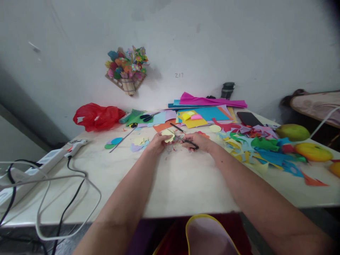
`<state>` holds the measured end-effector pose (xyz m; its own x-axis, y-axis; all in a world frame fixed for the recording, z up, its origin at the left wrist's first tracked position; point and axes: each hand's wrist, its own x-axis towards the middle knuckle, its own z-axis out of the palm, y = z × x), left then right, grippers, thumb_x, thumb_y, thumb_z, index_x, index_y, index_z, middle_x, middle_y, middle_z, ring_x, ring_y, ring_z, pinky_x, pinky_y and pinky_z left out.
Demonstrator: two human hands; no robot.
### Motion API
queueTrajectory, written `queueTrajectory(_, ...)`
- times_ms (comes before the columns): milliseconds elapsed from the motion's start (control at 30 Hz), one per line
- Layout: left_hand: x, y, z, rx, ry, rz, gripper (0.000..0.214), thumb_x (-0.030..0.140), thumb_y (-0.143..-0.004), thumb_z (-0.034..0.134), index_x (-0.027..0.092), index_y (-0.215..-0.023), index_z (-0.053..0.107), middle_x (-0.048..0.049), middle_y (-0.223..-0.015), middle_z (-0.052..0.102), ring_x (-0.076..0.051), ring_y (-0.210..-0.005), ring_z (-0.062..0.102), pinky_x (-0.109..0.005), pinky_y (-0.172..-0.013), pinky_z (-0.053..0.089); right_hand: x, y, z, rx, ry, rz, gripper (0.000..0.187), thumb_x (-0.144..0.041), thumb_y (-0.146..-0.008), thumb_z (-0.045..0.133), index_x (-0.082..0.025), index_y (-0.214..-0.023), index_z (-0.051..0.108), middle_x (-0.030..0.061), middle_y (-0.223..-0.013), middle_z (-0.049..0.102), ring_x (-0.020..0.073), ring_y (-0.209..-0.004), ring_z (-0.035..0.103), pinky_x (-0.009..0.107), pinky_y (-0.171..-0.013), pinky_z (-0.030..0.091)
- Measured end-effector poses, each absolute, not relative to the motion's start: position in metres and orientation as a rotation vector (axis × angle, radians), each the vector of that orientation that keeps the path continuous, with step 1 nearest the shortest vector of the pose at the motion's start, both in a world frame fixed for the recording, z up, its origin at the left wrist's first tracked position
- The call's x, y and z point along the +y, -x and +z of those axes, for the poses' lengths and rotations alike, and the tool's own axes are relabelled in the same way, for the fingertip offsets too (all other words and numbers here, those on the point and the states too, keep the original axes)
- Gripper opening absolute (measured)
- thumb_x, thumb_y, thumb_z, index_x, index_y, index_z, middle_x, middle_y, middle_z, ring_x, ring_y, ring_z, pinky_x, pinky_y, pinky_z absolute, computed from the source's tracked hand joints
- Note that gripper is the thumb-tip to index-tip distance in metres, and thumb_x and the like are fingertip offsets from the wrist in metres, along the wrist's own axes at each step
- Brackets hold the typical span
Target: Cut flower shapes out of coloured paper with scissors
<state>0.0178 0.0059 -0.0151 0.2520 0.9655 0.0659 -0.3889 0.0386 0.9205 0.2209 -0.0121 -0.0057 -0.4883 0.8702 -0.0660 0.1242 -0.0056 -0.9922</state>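
My left hand point(158, 141) pinches a pale yellow paper piece with a scalloped edge point(168, 135) just above the table. Black-handled scissors point(190, 143) are in my right hand point(198, 141), their blades pointing left toward the yellow paper. Whether the blades touch the paper I cannot tell. Tiny paper snippets point(171, 148) lie on the table under both hands. A dark pencil-like stick point(177, 128) lies just beyond the scissors. Left of my left hand are yellow and lilac paper cutouts point(140, 144).
Coloured paper sheets point(212, 114) are stacked at the back. Paper scraps point(255, 147), a phone point(249, 119) and mangoes point(313, 151) lie to the right. A red plastic bag point(97, 117), a second pair of scissors point(146, 117) and a power strip point(47, 160) with loose cables are on the left.
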Motion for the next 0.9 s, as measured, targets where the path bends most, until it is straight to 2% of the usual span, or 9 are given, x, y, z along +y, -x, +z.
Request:
queueTrajectory(167,0.007,-0.0173,-0.0183,0.723,-1.039,1.194,0.029,0.017,-0.049,0.084,0.01,-0.072,0.069,-0.0075,-0.071,0.069,-0.015,-0.061,0.061,-0.028,-0.06,0.051,-0.0165,-0.2199,-0.0021,-1.695,1.048,1.48,0.019,-0.027,-0.064,0.074,-0.015,-0.076,0.063,-0.0048,-0.051,0.052,0.008,-0.043,0.048,0.019,-0.037,0.038)
queueTrajectory(367,0.0097,-0.0155,-0.0209,0.715,-1.097,1.14,0.031,0.023,-0.051,0.088,0.009,-0.071,0.069,-0.007,-0.068,0.068,-0.013,-0.057,0.062,-0.023,-0.053,0.05,-0.0144,-0.2224,-0.0048,-1.739,1.042,1.423,0.021,-0.029,-0.066,0.076,-0.016,-0.074,0.062,-0.0059,-0.052,0.051,0.0064,-0.042,0.045,0.019,-0.038,0.036)
queueTrajectory(567,0.0072,-0.0156,-0.0157,0.68,-1.072,1.134,0.031,0.02,-0.053,0.087,0.009,-0.074,0.069,-0.0074,-0.072,0.07,-0.015,-0.064,0.065,-0.023,-0.054,0.053,-0.0118,-0.2235,-0.0075,-1.746,1.025,1.399,0.023,-0.03,-0.063,0.077,-0.016,-0.073,0.062,-0.006,-0.052,0.05,0.0057,-0.041,0.044,0.019,-0.038,0.034)
queueTrajectory(900,0.0022,-0.0179,-0.0125,0.679,-1.074,1.147,0.027,0.02,-0.052,0.084,0.008,-0.071,0.069,-0.0071,-0.066,0.068,-0.014,-0.056,0.062,-0.026,-0.057,0.052,-0.0123,-0.2228,-0.0066,-1.723,1.028,1.449,0.021,-0.029,-0.066,0.075,-0.015,-0.077,0.065,-0.0052,-0.052,0.051,0.0063,-0.041,0.044,0.019,-0.038,0.036)
